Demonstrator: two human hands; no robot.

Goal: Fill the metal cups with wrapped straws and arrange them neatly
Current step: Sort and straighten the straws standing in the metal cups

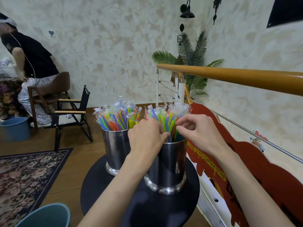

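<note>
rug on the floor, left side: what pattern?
Floral, pale blooms on a dark ground, on the rug; head view.

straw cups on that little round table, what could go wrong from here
1. Both hands, left hand and right hand, work in the straws of the near cup; a sideways push might tip it.
2. That cup stands near the round table edge on the right, so a nudge could send it off.
3. The far cup stands close beside; its straws could be snagged.

Both forearms reach forward, side by side. The left hand [145, 136] lies palm down with fingers curled; the right hand [198, 131] pinches with fingertips.
</note>
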